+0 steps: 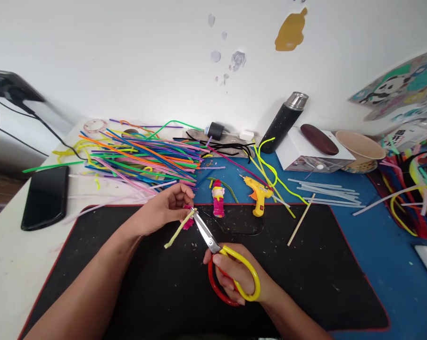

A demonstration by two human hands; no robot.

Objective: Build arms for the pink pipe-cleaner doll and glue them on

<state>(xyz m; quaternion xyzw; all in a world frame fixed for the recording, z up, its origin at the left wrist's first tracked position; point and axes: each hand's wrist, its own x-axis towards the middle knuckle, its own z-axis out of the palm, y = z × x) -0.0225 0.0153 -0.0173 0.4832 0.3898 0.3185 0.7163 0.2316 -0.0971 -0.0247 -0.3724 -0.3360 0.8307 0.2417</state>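
Observation:
My right hand [236, 274] grips a pair of scissors [209, 238] with one yellow and one red handle. The blade tips meet a pale yellow-green pipe cleaner [180, 230] that sticks out toward the lower left. My left hand [171, 208] pinches a small magenta pipe-cleaner piece [188, 224] from which the pale one seems to come; the fingers hide part of it. Just beyond the scissors stands a small figure [218, 198] wound in magenta, white and yellow. To its right lies a yellow hot glue gun [257, 193].
A black mat [298, 283] lies under both hands. Behind it is a heap of coloured pipe cleaners [146, 153]. Glue sticks [330, 192], a wooden stick [301, 220], a black flask [282, 123] and a white box [298, 153] are to the right; a phone [45, 197] lies left.

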